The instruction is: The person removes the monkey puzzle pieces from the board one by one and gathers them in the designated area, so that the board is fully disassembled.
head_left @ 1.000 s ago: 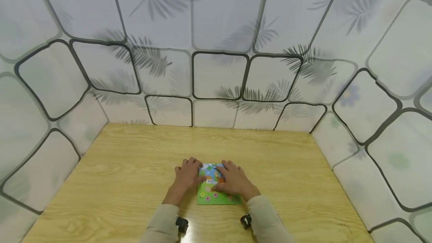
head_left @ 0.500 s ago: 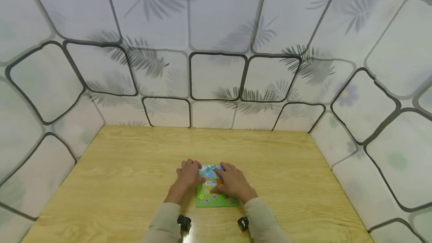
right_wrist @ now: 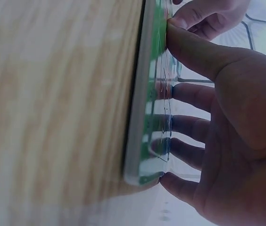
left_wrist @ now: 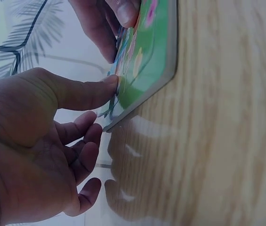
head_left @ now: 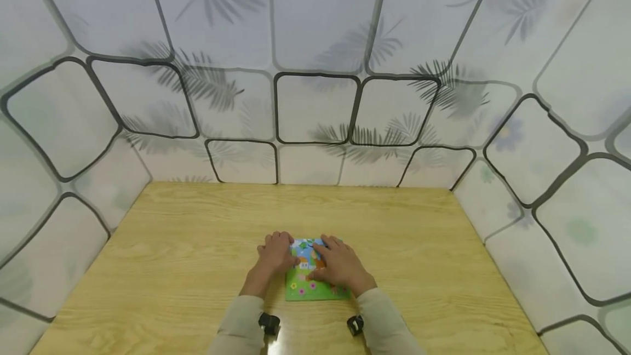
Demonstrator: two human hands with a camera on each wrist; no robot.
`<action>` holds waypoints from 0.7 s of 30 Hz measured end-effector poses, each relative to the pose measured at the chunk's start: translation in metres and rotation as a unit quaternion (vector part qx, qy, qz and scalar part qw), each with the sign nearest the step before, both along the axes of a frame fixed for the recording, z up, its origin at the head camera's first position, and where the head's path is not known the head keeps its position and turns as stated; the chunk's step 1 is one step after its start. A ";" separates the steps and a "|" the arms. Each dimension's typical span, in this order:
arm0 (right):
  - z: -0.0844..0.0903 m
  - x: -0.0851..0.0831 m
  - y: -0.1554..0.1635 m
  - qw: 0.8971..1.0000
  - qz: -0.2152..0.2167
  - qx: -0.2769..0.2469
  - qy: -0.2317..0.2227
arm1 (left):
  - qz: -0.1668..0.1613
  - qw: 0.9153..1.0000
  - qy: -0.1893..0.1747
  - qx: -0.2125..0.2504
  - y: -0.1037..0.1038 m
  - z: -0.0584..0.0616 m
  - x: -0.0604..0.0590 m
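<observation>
A flat picture puzzle board (head_left: 315,284) lies face up on the wooden bench (head_left: 172,256), near the middle of the bench's near edge. We see a green meadow with flowers along its near part and blue sky toward its far part.

The left hand (head_left: 275,256) rests at the board's left edge; in the left wrist view its thumb (left_wrist: 83,92) presses on the printed face near the left rim while the other fingers lie loosely bent on the bench beside it, gripping nothing. The right hand (head_left: 340,266) lies spread over the right half of the board; in the right wrist view its fingertips (right_wrist: 170,120) and thumb press flat on the face, with nothing enclosed.

We judge the board thin, stiff and light: the right wrist view shows a pale, straight rim (right_wrist: 135,117) sitting flush on the bench. The face looks glossy, so it may slide under a flat press, and any loose pieces set in it could shift if it is tilted. Because it lies flush, we judge the rounded corners and the near edge the best places to take hold, by pinching rim and underside after sliding it.

Open bench extends left, right and toward the far edge. Patterned panel walls (head_left: 315,108) close the far edge and both side edges.
</observation>
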State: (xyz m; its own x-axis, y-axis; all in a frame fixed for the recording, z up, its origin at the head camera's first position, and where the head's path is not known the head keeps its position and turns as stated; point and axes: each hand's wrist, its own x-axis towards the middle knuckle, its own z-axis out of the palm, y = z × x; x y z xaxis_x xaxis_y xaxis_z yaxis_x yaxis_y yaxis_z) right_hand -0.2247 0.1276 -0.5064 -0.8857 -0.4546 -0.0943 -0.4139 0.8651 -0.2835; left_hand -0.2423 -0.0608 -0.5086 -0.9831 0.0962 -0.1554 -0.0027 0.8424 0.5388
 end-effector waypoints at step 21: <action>-0.004 -0.003 0.000 1.000 -0.007 -0.015 0.003 | -0.028 0.992 0.029 0.119 -0.015 -0.008 0.004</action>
